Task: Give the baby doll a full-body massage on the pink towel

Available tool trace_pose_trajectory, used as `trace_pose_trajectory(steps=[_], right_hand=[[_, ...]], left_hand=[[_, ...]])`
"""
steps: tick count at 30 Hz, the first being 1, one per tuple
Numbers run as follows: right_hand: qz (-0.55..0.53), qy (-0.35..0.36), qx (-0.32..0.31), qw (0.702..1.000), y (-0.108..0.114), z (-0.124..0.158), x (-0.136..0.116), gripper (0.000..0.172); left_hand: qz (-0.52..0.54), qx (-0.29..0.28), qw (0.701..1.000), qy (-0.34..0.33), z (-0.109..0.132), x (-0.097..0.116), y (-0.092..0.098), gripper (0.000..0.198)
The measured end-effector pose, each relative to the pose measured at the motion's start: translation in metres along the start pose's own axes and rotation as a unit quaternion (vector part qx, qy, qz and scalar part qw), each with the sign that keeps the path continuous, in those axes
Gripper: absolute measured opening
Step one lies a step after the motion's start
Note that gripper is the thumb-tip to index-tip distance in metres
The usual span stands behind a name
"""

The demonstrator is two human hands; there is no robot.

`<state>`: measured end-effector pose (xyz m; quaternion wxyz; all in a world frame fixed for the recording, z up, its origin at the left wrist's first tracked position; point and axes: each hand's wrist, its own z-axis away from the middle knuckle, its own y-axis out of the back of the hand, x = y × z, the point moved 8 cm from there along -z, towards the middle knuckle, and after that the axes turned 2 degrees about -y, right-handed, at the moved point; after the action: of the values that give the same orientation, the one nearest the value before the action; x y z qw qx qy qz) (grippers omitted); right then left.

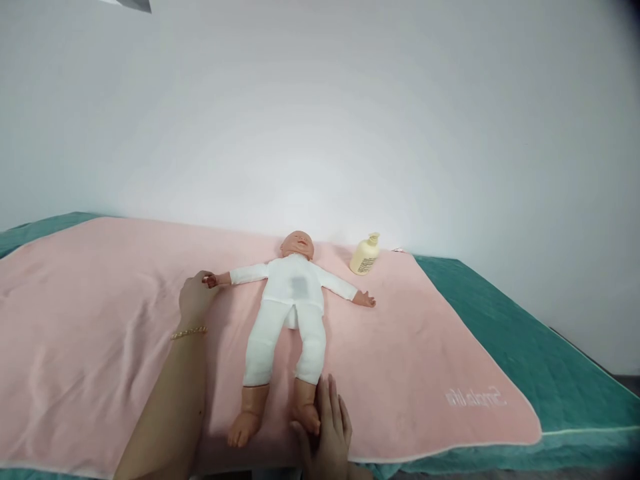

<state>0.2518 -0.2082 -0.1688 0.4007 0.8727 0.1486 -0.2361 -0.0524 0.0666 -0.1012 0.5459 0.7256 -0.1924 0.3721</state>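
A baby doll [293,293] in a white suit lies face up on a pink towel [100,320], arms spread, head toward the wall. My left hand [196,298], with a gold bracelet at the wrist, is closed on the doll's hand at the left. My right hand [327,430] rests at the near edge with its fingers wrapped around one of the doll's bare feet. The other foot lies free beside it.
A cream pump bottle [365,255] lies tilted on the towel beside the doll's head. The towel covers a teal mattress [525,347] set against a white wall. The mattress edge runs along the right and near side.
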Motion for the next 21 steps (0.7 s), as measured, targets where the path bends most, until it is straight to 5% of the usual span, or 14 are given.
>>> trace_pose_trajectory(steps=[5,11,14,21], right_hand=[[-0.116,-0.077,-0.045,0.989,0.015,-0.006,0.022,0.051],[-0.190,-0.186,-0.030,0.964,0.046,-0.022,0.032,0.046],[-0.233,-0.196,-0.003,0.953,0.061,-0.033,0.025,0.046],[-0.268,-0.146,0.013,0.952,0.075,-0.070,0.002,0.045]], left_hand=[[0.095,0.014,0.995,0.019,0.003,0.000,0.001,0.049],[0.224,0.131,0.966,0.009,0.004,-0.001,0.004,0.071],[0.279,0.161,0.946,-0.030,0.011,0.015,0.003,0.066],[0.299,0.108,0.939,-0.134,0.044,0.070,-0.005,0.040]])
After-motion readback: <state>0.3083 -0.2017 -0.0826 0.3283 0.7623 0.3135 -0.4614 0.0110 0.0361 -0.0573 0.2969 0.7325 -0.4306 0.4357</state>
